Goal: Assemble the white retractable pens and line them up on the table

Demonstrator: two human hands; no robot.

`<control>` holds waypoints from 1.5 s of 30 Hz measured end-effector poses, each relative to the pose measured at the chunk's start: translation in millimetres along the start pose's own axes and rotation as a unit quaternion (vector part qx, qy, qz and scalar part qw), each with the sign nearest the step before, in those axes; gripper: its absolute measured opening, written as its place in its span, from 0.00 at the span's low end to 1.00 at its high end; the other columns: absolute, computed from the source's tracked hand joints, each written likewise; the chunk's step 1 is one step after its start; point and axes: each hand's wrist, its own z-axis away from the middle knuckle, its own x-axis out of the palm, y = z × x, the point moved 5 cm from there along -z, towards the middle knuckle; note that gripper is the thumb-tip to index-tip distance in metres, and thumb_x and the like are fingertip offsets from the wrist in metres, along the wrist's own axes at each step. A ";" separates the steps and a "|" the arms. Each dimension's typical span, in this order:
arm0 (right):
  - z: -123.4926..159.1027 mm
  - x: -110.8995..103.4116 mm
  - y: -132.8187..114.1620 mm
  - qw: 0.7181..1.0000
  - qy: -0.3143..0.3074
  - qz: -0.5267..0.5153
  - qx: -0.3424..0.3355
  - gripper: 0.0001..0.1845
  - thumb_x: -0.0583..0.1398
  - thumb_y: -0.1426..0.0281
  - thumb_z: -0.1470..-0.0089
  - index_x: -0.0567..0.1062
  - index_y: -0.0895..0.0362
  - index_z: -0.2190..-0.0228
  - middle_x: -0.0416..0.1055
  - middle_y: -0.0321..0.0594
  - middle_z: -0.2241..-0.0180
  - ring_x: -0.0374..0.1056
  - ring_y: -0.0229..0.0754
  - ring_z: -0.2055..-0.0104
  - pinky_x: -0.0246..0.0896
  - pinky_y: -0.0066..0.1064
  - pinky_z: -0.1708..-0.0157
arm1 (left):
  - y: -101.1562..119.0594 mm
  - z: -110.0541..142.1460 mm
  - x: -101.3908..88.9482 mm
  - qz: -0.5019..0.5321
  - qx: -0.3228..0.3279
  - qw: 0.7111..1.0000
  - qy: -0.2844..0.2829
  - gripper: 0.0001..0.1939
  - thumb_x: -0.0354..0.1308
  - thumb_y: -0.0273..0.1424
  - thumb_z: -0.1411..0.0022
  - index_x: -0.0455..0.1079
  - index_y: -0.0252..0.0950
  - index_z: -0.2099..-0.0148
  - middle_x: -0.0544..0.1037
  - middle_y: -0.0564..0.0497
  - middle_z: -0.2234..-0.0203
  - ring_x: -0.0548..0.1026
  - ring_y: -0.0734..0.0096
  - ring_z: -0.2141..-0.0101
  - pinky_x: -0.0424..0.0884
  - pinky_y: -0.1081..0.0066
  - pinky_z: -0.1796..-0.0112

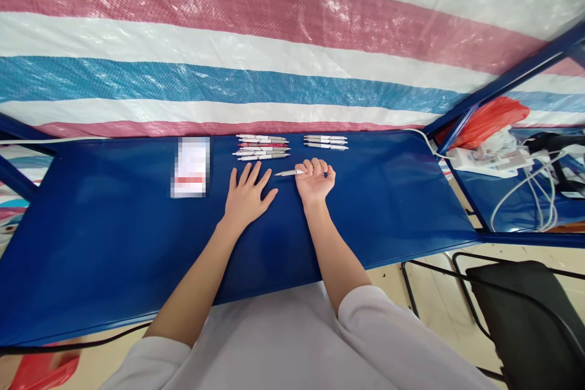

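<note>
My right hand [315,180] is curled, palm up, around a white pen [287,173] whose tip points left. Fingers spread, my left hand [247,195] lies flat on the blue table [388,213], with the pen's tip just to its right. Beyond the left hand, several pens [261,148], mostly white and one with red, lie side by side in a stack. Farther right, past the right hand, a smaller group of white pens [325,142] lies in parallel.
A blurred-out white sheet or pack [191,167] lies left of the pens. A striped tarp [283,42] hangs behind the table. At right are a power strip [484,160] with white cables, a red plastic bag [498,122] and a black chair [525,311].
</note>
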 end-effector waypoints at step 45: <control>-2.0 -1.4 2.2 0.997 -0.024 -0.063 0.026 0.16 0.53 0.66 0.47 0.49 0.53 0.79 0.42 0.26 0.81 0.44 0.34 0.79 0.52 0.30 0.76 | 1.2 0.1 0.3 -0.030 0.004 1.000 0.000 0.28 0.47 0.45 0.32 0.63 0.40 0.35 0.59 0.43 0.35 0.56 0.48 0.35 0.44 0.45 0.36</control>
